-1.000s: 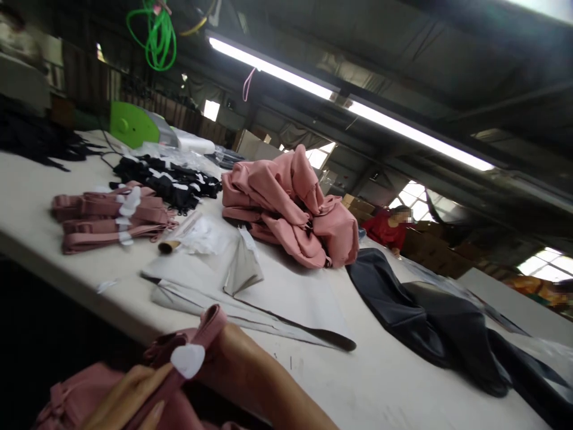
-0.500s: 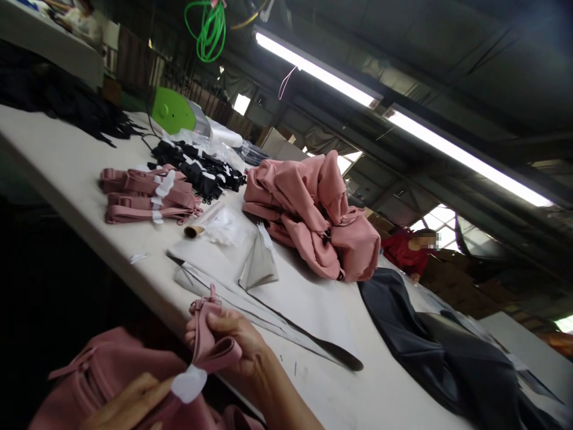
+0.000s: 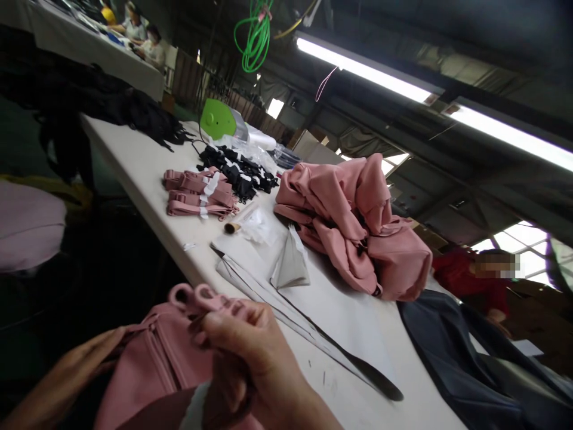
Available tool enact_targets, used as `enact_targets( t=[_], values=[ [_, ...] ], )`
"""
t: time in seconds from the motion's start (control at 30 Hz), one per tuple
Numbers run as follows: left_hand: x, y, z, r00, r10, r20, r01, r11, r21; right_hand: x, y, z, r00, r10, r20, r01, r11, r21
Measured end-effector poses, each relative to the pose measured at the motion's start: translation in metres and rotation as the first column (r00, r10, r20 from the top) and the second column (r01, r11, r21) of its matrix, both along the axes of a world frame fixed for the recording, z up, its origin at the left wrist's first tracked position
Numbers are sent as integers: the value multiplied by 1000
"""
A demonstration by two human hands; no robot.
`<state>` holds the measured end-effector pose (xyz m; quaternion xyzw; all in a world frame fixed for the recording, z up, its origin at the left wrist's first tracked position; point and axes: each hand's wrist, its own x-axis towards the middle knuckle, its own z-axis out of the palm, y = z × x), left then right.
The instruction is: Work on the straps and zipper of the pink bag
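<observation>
My right hand [image 3: 264, 346] is closed around a folded pink strap [image 3: 210, 298], whose looped ends stick out above the fingers. A white wrap [image 3: 197, 406] goes round a darker strap part below that hand. Beneath it is a pink bag [image 3: 150, 358] with a zipper down its front, held in front of the table's near edge. My left hand [image 3: 101, 352] grips the bag's left side, its fingertips partly hidden by the bag.
On the white table [image 3: 134, 161] lie bundled pink straps [image 3: 201, 194], black straps [image 3: 239, 170], a pile of pink bags [image 3: 344, 221], grey sheets [image 3: 290, 263] and black material [image 3: 452, 352]. A green machine [image 3: 219, 119] stands behind. A person in red [image 3: 465, 280] is at the right.
My view has swung left. My right hand has brought the strap nearer, over the bag. My left hand has moved from beside the white wrap to the bag's left side.
</observation>
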<state>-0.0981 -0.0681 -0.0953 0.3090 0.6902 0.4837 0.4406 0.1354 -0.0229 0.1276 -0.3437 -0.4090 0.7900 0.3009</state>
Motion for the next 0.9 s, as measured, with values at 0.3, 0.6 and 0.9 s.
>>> enact_targets(
  t=[0.3, 0.6, 0.9],
  values=[
    [4, 24, 1, 960, -66, 274, 78, 996, -31, -32, 20, -94, 943, 13, 334, 30, 992, -124],
    [5, 53, -31, 964, -241, -109, 238, 971, -38, -34, 4, -170, 854, -226, 468, 273, 961, -33],
    [17, 49, -23, 919, -245, -308, 298, 945, 136, -26, -3, -193, 893, -269, 362, 266, 962, 59]
  ],
)
